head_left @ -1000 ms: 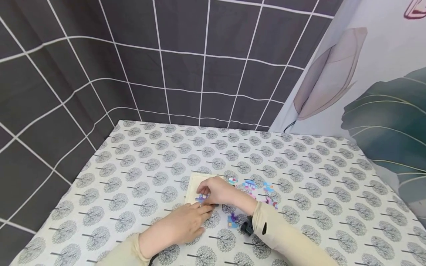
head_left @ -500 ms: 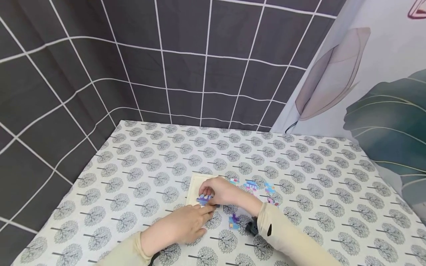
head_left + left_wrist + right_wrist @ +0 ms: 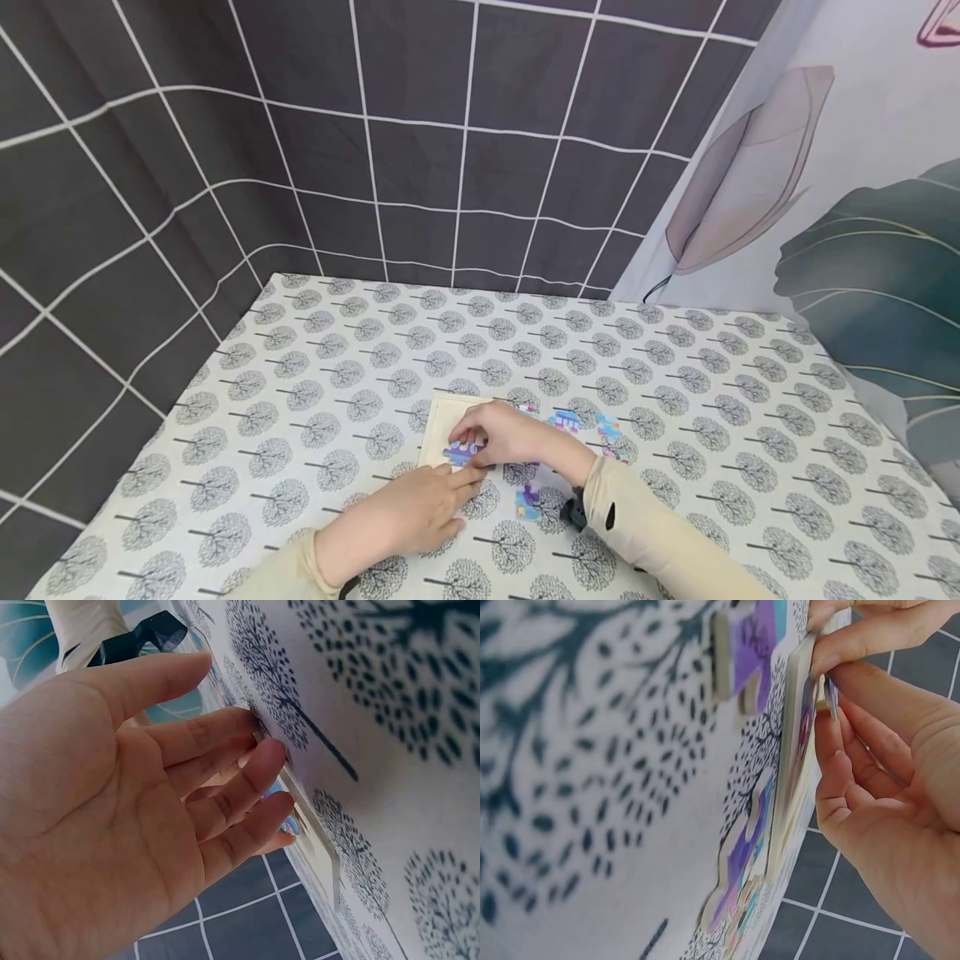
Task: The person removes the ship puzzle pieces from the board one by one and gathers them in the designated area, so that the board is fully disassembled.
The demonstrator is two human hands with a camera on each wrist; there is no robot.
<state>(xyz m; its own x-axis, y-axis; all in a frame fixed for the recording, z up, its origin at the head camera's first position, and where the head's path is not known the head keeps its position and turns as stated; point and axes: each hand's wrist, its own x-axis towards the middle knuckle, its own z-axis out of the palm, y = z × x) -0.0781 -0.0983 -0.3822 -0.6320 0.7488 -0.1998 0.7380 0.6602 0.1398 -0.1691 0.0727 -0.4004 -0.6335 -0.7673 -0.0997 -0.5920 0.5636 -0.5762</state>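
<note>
A cream puzzle board (image 3: pixel 435 425) with a raised rim lies on the table in front of me. Over its near part, my right hand (image 3: pixel 506 432) pinches a purple and blue jigsaw piece (image 3: pixel 460 452) between thumb and fingers. The right wrist view shows the edge of that jigsaw piece (image 3: pixel 825 705) at the fingertips, close against the board (image 3: pixel 789 750). My left hand (image 3: pixel 420 507) reaches in from the near left, its fairly straight fingers (image 3: pixel 247 776) at the board's near edge. Part of the board is hidden beneath the right hand.
Right of the board lie several loose jigsaw pieces, among them a blue one (image 3: pixel 566 419) and a light blue one (image 3: pixel 607 426). Another blue and purple piece (image 3: pixel 527 504) lies nearer. The tree-print tablecloth (image 3: pixel 337 400) meets a dark checked curtain (image 3: pixel 412 158) at the back.
The jigsaw piece under my right fingers has turned slightly, and more of its purple face shows. Both hands stay almost where they were at the board.
</note>
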